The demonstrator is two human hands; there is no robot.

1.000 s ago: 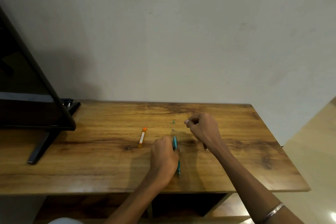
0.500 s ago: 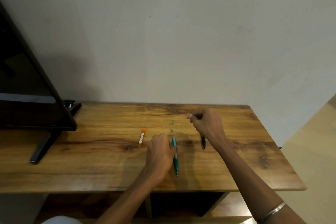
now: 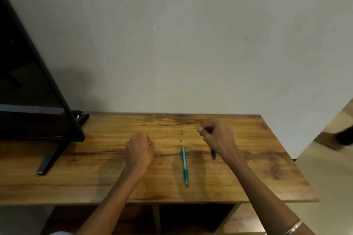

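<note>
A teal pen [image 3: 184, 166] lies lengthwise on the wooden table [image 3: 267, 168], untouched, between my two hands. Just beyond its far end sit two tiny loose parts, a greenish one [image 3: 181, 132] and a grey one [image 3: 180, 140]. My left hand [image 3: 140, 149] is curled down over a small orange tube [image 3: 152, 140], and only the tube's orange tip shows past the fingers. My right hand [image 3: 217, 137] hovers curled, thumb against forefinger, and I see nothing in it. A black pen [image 3: 213, 155] lies on the table, half hidden under that wrist.
A black flat screen [image 3: 38, 101] on a slanted foot [image 3: 47, 160] fills the table's left end. A plain wall stands right behind the table. Open shelf compartments [image 3: 194, 217] sit under the tabletop, and the floor drops away at the right.
My left hand let go of the teal pen and moved left onto the orange tube. The teal pen now lies free. My right hand stayed almost in place.
</note>
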